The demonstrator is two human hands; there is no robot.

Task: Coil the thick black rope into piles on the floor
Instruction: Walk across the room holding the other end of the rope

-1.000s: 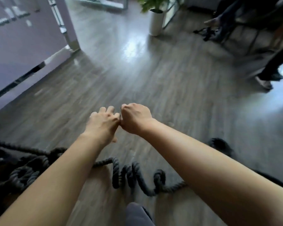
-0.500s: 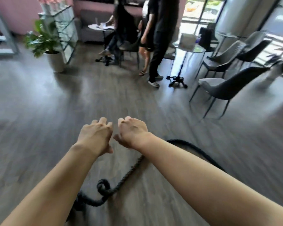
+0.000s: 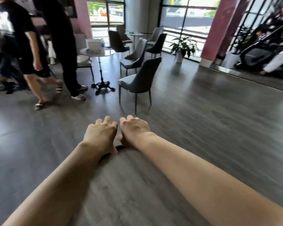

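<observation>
My left hand [image 3: 101, 136] and my right hand [image 3: 135, 130] are stretched out side by side, palms down, fingers curled under. Only a short dark sliver of the thick black rope [image 3: 120, 146] shows, just below the two thumbs and running back under my left wrist. Both hands seem closed on it, though the grip itself is hidden by the backs of the hands. The rest of the rope is hidden behind my forearms or out of view.
Grey wood floor [image 3: 203, 128] spreads ahead. A grey chair [image 3: 140, 79] stands just beyond my hands, with a round pedestal table [image 3: 98, 52] and more chairs behind. Two people in black [image 3: 59, 46] walk at the left. Potted plant [image 3: 181, 46] and pink pillar [image 3: 219, 26] stand far right.
The view has swung right and upward, from the rope piles on the floor to the seating area. My hands stay together in front; nearly all the rope has left the view.
</observation>
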